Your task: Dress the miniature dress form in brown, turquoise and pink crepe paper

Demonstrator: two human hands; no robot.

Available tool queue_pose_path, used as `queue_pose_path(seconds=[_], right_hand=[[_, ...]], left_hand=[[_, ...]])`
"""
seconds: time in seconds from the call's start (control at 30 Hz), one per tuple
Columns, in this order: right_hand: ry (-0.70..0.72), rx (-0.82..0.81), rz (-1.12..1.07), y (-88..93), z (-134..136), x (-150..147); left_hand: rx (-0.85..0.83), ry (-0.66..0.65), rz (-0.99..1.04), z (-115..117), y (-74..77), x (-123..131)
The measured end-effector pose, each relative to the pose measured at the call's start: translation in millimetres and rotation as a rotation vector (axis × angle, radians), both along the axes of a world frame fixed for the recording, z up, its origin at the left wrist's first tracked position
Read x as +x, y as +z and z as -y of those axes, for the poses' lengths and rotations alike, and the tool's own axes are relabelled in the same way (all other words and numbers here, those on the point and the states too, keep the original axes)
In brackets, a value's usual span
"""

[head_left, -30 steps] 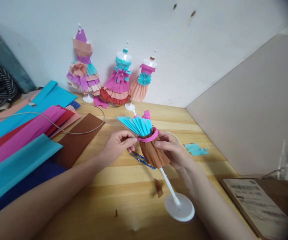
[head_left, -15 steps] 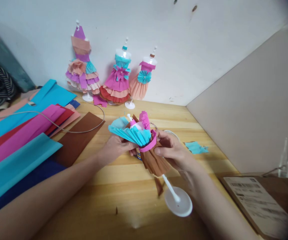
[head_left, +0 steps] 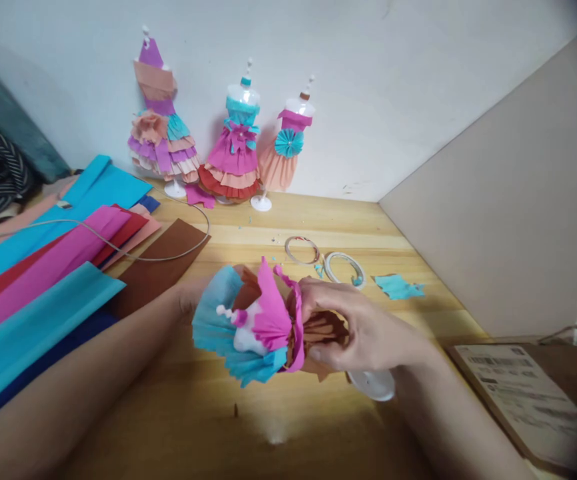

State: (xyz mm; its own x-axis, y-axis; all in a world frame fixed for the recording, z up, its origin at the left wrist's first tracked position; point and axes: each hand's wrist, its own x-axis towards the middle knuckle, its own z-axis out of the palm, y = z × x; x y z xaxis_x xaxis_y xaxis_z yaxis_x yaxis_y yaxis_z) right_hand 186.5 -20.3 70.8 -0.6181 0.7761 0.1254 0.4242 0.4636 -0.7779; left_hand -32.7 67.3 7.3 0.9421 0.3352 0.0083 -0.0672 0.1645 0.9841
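A small white dress form dressed in crepe paper lies tilted in front of me, its beaded top to the left. Pleated blue paper and pink paper fan out round its upper part, with a pink band at the waist. My right hand is closed round the brown paper skirt just below that band. Under my right wrist shows the round white base. My left hand is behind the blue paper, its fingers hidden.
Three dressed forms stand along the wall. Folded coloured paper and a brown sheet lie left, crossed by a grey cord. Beyond my right hand are two tape rings and a blue scrap. A cardboard box sits right.
The dress form has tipped over to the left and come nearer me, its top now facing me. My left hand has moved left behind the blue paper. The tape rings have come into view.
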Motion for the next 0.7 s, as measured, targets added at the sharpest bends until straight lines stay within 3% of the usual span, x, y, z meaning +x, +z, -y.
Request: queue_pose_path(seconds=[0.1,0.27,0.43,0.53,0.7], right_hand=[[0.072,0.08,0.079,-1.3,3,-8],[0.162,0.204,0.244,-10.0,7,-24],[0.256,0.228,0.437,-20.2,5,-33],[0.275,0.192,0.455,-22.4,3,-35],[0.224,0.158,0.451,-21.5,5,-35]], left_hand=[[-0.019,-0.168,-0.051,-11,1.6,-7],[-0.054,-0.241,-0.157,-20,-3.5,-11],[0.14,-0.377,-0.162,-24,-1.5,-8],[0.261,-0.401,-0.192,-24,2.2,-5],[0.416,-0.33,-0.301,-20,11.3,-2]])
